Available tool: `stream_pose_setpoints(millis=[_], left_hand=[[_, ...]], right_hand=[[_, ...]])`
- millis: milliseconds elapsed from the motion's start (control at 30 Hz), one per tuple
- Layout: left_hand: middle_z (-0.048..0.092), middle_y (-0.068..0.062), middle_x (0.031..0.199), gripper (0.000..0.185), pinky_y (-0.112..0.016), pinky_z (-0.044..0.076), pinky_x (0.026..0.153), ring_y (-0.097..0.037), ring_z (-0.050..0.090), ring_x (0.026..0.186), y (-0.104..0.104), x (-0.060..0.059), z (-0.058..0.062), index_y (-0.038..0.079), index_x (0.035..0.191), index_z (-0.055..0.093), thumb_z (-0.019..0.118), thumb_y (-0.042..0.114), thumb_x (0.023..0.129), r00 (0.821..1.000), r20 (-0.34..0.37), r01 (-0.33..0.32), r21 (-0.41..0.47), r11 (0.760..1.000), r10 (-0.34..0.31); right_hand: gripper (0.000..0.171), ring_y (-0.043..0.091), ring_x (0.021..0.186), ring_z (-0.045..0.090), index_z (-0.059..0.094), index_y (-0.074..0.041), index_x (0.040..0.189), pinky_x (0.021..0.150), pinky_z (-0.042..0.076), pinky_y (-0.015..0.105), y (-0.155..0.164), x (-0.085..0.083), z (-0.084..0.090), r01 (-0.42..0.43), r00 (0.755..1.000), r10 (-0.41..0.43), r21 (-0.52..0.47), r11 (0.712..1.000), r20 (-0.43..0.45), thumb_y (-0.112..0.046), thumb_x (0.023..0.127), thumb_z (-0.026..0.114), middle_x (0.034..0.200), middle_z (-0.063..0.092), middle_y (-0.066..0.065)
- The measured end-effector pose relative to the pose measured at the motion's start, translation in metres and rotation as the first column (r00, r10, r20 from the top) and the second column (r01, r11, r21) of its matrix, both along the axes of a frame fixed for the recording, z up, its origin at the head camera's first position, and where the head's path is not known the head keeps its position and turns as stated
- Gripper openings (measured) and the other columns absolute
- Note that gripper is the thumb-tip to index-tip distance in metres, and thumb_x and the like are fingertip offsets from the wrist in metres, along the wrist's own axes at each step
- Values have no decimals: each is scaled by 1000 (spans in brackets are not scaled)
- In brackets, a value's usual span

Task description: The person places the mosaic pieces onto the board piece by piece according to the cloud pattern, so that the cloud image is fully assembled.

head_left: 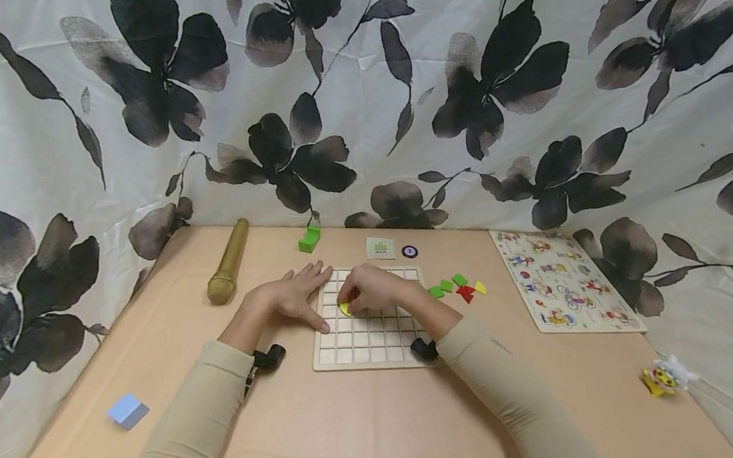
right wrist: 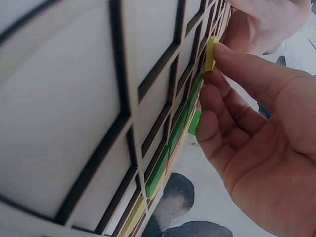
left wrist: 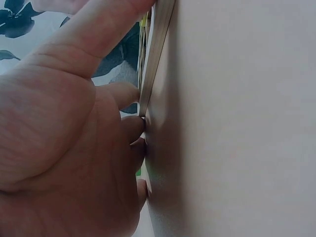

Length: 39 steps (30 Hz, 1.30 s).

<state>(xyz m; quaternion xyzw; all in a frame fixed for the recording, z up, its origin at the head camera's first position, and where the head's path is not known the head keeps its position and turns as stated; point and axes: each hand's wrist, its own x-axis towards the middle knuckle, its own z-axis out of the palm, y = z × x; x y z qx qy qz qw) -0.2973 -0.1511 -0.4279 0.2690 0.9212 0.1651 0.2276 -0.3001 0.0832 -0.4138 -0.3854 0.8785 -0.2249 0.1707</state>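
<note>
Two bare hands, in beige sleeves, work over a wooden grid board (head_left: 373, 340) lying flat on a tan table (head_left: 366, 425). The right hand (head_left: 373, 289) rests on the upper part of the board, and its curled fingers pinch a small yellow piece (head_left: 345, 308) by the edge. The piece sits at the fingertips, on the hand's left side, over a square near the board's left edge. In the right wrist view the yellow piece (right wrist: 212, 52) stands on edge against the grid lines, with a fingertip pressing on it from the side. Green and orange pieces already fill the squares just beyond the hand. The left hand (head_left: 295, 296) lies flat with straight fingers, touching the board's left edge and holding nothing; the left wrist view shows its fingertips against the board's side.

Just right of the board lies a small cluster of loose green, red and yellow pieces (head_left: 460, 288). Farther right is a picture peg puzzle (head_left: 562, 288). A gold microphone (head_left: 228, 261) lies to the left, and a green block (head_left: 308, 239) sits beyond the board.
</note>
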Motion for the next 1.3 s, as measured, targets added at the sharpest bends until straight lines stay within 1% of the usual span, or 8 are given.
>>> stream_pose_setpoints(millis=[200, 400, 533, 733, 900, 1000, 1200, 1300], left_hand=[[-4, -20, 175, 133, -66, 0, 129, -39, -4, 163, 0, 0, 0, 9, 168, 10, 84, 67, 74, 1000, 1, 0, 1, 1000, 0], [-4, -20, 175, 132, -65, 0, 129, -38, -4, 163, 0, 0, 1, 9, 168, 11, 85, 65, 74, 1000, 3, -2, 0, 1000, 2], [-4, -19, 175, 132, -64, 1, 129, -38, -4, 163, 0, 1, 1, 10, 168, 11, 84, 66, 74, 1000, -1, -2, -6, 1000, 1], [-2, -19, 175, 132, -65, 2, 129, -38, -3, 163, 1, 0, 0, 9, 168, 11, 84, 66, 74, 1000, -7, -6, -2, 1000, 6], [-2, -19, 175, 133, -65, 1, 129, -38, -4, 163, 1, 1, -1, 9, 168, 11, 86, 64, 73, 1000, -1, -15, 0, 1000, 15], [-2, -19, 175, 133, -65, 2, 129, -39, -3, 163, 1, 1, -2, 9, 168, 11, 85, 65, 73, 1000, -10, -6, -3, 1000, 6], [-3, -19, 175, 133, -64, 1, 129, -38, -3, 163, 1, 2, -2, 10, 168, 10, 85, 65, 73, 1000, -16, -5, -8, 1000, 5], [-3, -18, 175, 133, -64, 1, 129, -38, -4, 163, 0, 2, -2, 10, 168, 10, 85, 66, 73, 1000, -17, -4, -14, 1000, 4]], right_hand=[[24, 7, 75, 59, 82, -12, 112, 68, 50, 21, -2, 4, 0, -23, 998, 25, 33, 999, -62, -5, 89, 80, 89, 77, -3], [26, 4, 89, 67, 82, -13, 116, 82, 56, 22, -2, 8, 2, -66, 990, 75, 76, 995, -122, -6, 91, 78, 106, 80, -3], [31, 9, 89, 68, 80, -11, 120, 82, 57, 26, 7, 11, 7, -45, 988, 50, 40, 998, -148, -7, 90, 79, 106, 79, 0], [39, 15, 96, 67, 72, -8, 132, 85, 58, 31, 43, 14, 22, 56, 987, -71, -100, 993, -145, -17, 95, 77, 115, 75, 6], [42, 17, 100, 66, 70, -9, 135, 86, 58, 35, 84, 14, 32, 183, 972, -209, -214, 959, -103, -17, 95, 78, 121, 74, 4], [41, 18, 99, 65, 71, -11, 133, 85, 57, 36, 110, 9, 33, 253, 951, -286, -235, 938, -115, -17, 93, 79, 121, 74, 3], [36, 26, 100, 65, 72, -6, 130, 86, 56, 42, 162, -2, 25, 350, 921, -378, -219, 911, -96, -12, 94, 76, 123, 72, 18], [34, 27, 101, 65, 73, -3, 128, 87, 55, 41, 182, -7, 17, 405, 902, -425, -184, 895, -79, -9, 94, 76, 122, 73, 20]])
